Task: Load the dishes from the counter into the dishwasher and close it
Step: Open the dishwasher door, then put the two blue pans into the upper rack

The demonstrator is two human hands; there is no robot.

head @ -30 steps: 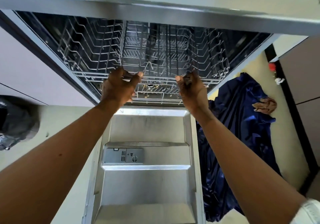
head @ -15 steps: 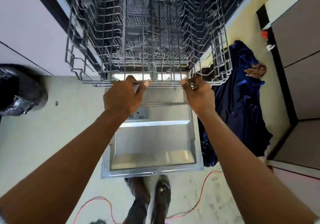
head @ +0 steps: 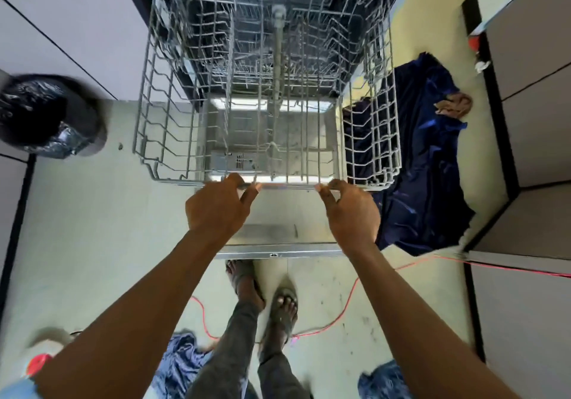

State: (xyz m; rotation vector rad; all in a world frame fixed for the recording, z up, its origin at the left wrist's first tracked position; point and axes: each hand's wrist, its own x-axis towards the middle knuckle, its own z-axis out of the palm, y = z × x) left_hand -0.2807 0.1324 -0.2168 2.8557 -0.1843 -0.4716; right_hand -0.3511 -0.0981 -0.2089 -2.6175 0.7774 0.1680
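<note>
Dishwasher rack (head: 268, 96), a grey wire basket with rows of upright prongs, sits drawn out over the lowered door (head: 278, 213) of the dishwasher, its far end reaching into the dark tub at the top of the view. No dishes show in it; the door's inner panel is visible through the wires. Both hands are closed on the rack's near edge: the left hand (head: 216, 210) has its fingers curled over the front rail with the thumb pinching beside them, and the right hand (head: 352, 210) grips the same rail further along, fingers hooked over the wire. The two hands are apart, with a bare stretch of rail between them. Bare forearms run from the bottom corners of the view up to the rack.

Below the door's front lip stand the person's feet (head: 262, 293) in dark sandals on a pale floor (head: 92, 228). A thin red cable (head: 340, 315) trails across the floor behind the feet and off to the right. A dark blue cloth (head: 426, 167) lies crumpled on the floor just right of the door, with a small brown rag (head: 454, 105) on top of it. A black bin (head: 46, 114) with a shiny liner stands on the floor to the left, against pale cabinet fronts
</note>
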